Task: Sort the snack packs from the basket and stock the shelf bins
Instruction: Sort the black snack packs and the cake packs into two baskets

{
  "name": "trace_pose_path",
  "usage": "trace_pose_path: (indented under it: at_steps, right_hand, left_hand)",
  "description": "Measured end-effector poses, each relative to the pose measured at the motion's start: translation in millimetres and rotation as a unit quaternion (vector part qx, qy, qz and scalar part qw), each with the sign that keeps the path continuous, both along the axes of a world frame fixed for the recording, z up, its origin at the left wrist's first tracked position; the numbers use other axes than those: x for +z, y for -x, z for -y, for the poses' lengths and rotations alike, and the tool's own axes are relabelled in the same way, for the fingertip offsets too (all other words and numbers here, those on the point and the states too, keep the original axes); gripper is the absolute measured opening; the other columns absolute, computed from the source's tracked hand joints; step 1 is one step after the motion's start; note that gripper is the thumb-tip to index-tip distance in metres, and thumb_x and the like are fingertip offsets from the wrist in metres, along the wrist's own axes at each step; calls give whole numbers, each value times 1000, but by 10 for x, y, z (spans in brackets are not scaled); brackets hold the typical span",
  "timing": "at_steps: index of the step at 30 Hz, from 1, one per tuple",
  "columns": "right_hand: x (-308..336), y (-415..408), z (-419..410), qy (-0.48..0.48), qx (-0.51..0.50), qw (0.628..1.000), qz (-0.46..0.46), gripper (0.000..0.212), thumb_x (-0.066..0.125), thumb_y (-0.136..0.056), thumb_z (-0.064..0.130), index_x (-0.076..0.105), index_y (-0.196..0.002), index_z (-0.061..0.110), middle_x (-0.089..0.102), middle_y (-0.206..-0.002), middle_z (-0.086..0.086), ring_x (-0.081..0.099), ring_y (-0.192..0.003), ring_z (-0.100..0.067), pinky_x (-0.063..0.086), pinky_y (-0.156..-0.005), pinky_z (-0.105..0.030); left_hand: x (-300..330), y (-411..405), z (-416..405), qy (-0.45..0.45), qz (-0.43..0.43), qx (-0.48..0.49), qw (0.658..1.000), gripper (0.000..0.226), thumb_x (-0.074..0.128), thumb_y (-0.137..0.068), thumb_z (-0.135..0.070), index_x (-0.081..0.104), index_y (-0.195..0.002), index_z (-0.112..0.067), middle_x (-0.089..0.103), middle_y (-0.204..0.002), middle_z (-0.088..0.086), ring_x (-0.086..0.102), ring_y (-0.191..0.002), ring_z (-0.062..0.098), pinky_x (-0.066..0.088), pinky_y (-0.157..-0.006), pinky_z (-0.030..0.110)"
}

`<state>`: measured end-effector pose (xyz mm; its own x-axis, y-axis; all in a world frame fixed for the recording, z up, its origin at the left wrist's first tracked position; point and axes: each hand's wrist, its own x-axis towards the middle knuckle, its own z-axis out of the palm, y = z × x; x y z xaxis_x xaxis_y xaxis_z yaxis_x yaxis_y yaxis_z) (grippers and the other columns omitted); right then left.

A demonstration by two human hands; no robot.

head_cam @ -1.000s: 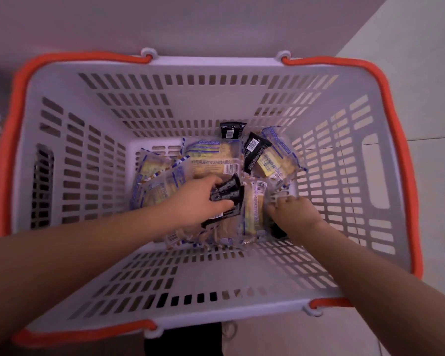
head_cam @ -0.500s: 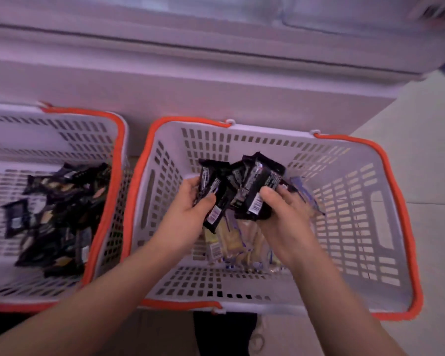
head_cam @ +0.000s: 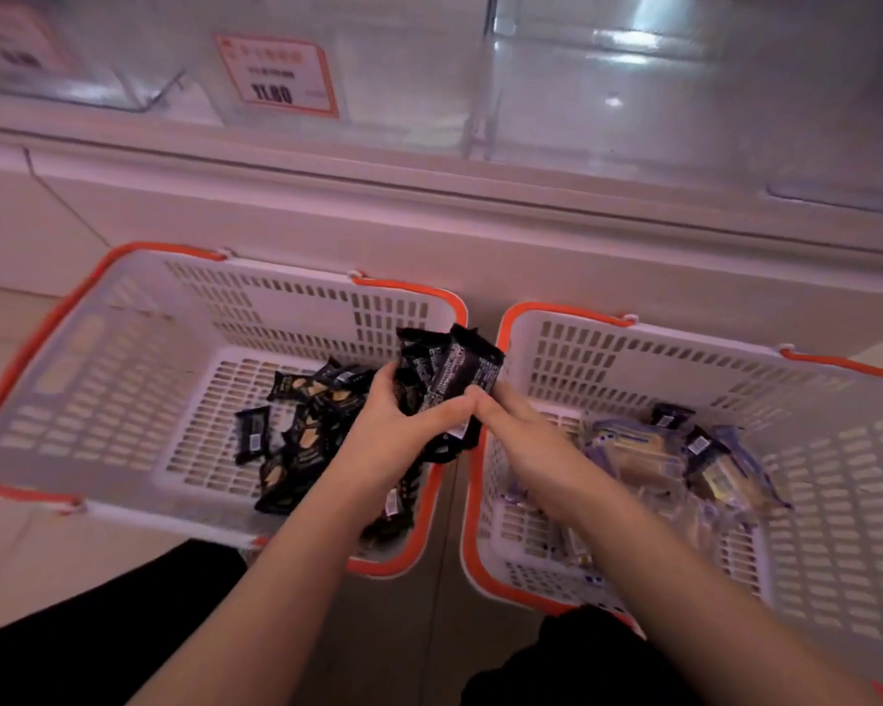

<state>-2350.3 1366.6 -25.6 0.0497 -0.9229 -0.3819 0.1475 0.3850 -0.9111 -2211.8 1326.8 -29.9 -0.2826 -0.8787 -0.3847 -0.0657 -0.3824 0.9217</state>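
Left hand [head_cam: 388, 440]: curled round a bunch of black snack packs [head_cam: 449, 377], thumb across the front of the wrappers, fingers [head_cam: 386, 382] wrapped behind them.
Right hand [head_cam: 518, 433]: pressed against the same bunch from the right, its thumb meeting the left thumb; how its other fingers lie behind the packs cannot be made out.
Held bunch: stands up out of both hands, fanned above the fingertips, over the right rim of the left basket [head_cam: 139, 517], at the gap between the two baskets.
Loose black packs [head_cam: 302, 425]: heaped on the left basket's floor, below and left of the left hand; part of the heap is covered by the left wrist and forearm.
Right basket [head_cam: 827, 578]: white with orange rim, just beside the left one; its far right corner is cut off by the frame.
Yellow-and-blue packs [head_cam: 638, 461]: piled in the right basket, right of the right hand, with a few black ones among them; blurred, print unreadable.
Shelf bins [head_cam: 607, 94]: clear bins above both hands, contents not discernible.
Price tag [head_cam: 279, 76]: orange-bordered, on the bin front up and left of the hands; small text illegible.
Lower edge: dark clothing, cut off.
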Motion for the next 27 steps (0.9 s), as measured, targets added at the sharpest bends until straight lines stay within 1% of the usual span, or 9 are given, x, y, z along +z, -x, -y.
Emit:
trace_pose_path:
  at_steps: [2, 4, 6, 10, 14, 18, 21, 23, 27]
  right_hand:
    - [-7, -60, 80, -37, 52, 998, -14, 29, 39, -98, 33, 35, -125, 43, 40, -114, 43, 40, -95, 34, 31, -84, 6]
    - [-40, -115, 170, -69, 91, 993, -24, 53, 38, -95, 46, 26, -145, 33, 28, -145, 24, 27, -132, 9, 20, -113, -19]
    - [-57, -239, 263, -90, 109, 989, -33, 65, 34, -91, 58, 20, -148, 30, 19, -154, 13, 16, -142, -6, 10, -119, -35]
    - [-131, -422, 474, -78, 64, 988, -116, 60, 35, -96, 52, 22, -148, 24, 24, -152, 9, 24, -140, -13, 19, -103, -22]
    - [-301, -433, 523, -96, 119, 969, -193, 47, 41, -99, 34, 35, -140, 12, 42, -137, -1, 39, -130, -18, 33, -102, -27]
    - [-399, -400, 492, -43, 153, 943, -291, 38, 43, -98, 25, 46, -134, 13, 50, -136, -1, 46, -124, -14, 34, -95, -20]
    - [-409, -280, 398, 48, 96, 949, -297, 22, 45, -97, 14, 60, -109, 24, 62, -108, 13, 58, -109, -11, 45, -89, -19]
    - [-401, -133, 301, 85, 17, 950, -301, 30, 45, -95, 9, 58, -92, 36, 63, -91, 21, 64, -92, -14, 53, -84, -31]
    - [-566, 381, 12, 67, -156, 934, -315, 33, 46, -94, 7, 57, -83, 37, 63, -83, 16, 60, -78, -2, 49, -73, -28]
  left_hand:
    - [12, -157, 67, 15, 31, 1, 999, 91, 82, -49, -45, 41, -129, -27, 62, -114, -11, 64, -100, 6, 52, -85, 28]
    - [-2, -312, 140, 27, 60, 3, 998, 80, 80, -52, -44, 40, -120, -36, 61, -104, -20, 64, -91, -3, 52, -75, 20]
    - [-87, -471, 208, 20, 67, 30, 997, 73, 79, -59, -39, 40, -121, -37, 60, -103, -21, 65, -88, -2, 51, -68, 19]
    - [-391, -728, 316, -11, 155, 112, 981, 70, 74, -75, -23, 34, -133, -25, 53, -123, -1, 58, -91, 8, 46, -64, 21]
    - [-765, -807, 326, -52, 313, 3, 948, 81, 67, -82, -25, 18, -146, -15, 38, -143, 8, 48, -121, 27, 45, -95, 39]
    - [-913, -717, 181, -43, 338, -126, 932, 55, 54, -90, -25, 36, -142, -15, 50, -137, 7, 51, -120, 23, 40, -100, 29]
    - [-828, -568, 97, 81, 383, -106, 914, 46, 53, -90, -20, 45, -135, -12, 51, -132, 6, 48, -121, 22, 37, -97, 27]
    - [-673, -396, 76, 181, 377, -84, 904, 40, 53, -89, -19, 51, -128, -12, 49, -127, 5, 44, -119, 22, 37, -94, 28]
    - [-331, 107, 62, 304, 299, -154, 891, 27, 53, -88, -13, 60, -115, -9, 55, -114, 5, 47, -112, 20, 34, -92, 22]
